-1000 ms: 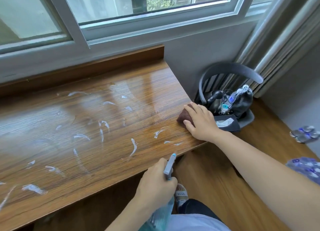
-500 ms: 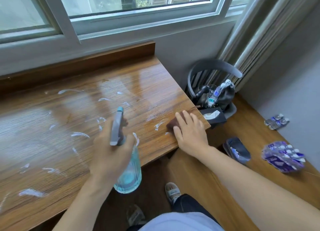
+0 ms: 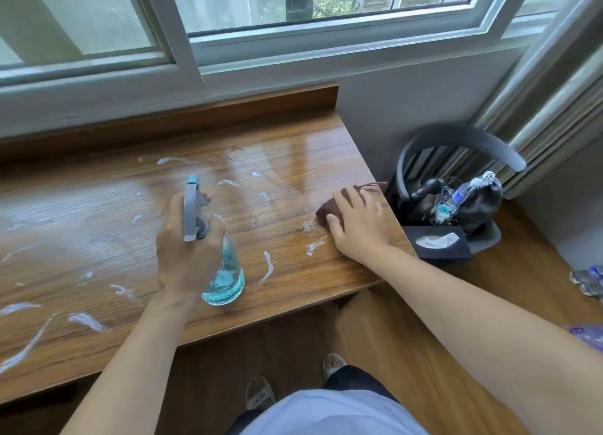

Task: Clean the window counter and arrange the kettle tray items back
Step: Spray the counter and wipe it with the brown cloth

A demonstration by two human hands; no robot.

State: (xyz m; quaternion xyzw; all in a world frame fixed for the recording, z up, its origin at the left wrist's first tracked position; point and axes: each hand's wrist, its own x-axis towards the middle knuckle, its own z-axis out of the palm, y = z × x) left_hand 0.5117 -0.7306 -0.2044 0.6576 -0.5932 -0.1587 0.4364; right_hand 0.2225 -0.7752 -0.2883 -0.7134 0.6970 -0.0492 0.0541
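Spray bottle (image 3: 215, 248) raised higher, chair (image 3: 456, 160) beside counter (image 3: 98, 222).

Left stretch: my counter (image 3: 98, 213) lies open, only white smears (image 3: 267, 266) on it.
Back: wooden lip (image 3: 195, 115) under the window (image 3: 261, 43) blocks reach.
Right end: chair (image 3: 456, 160) piled with bags, tissue box (image 3: 437, 242) just beside the edge.

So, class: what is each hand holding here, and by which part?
The left hand grips the spray bottle by its neck, below the trigger head. The right hand holds nothing; its straight fingers press flat on the brown cloth on the counter.
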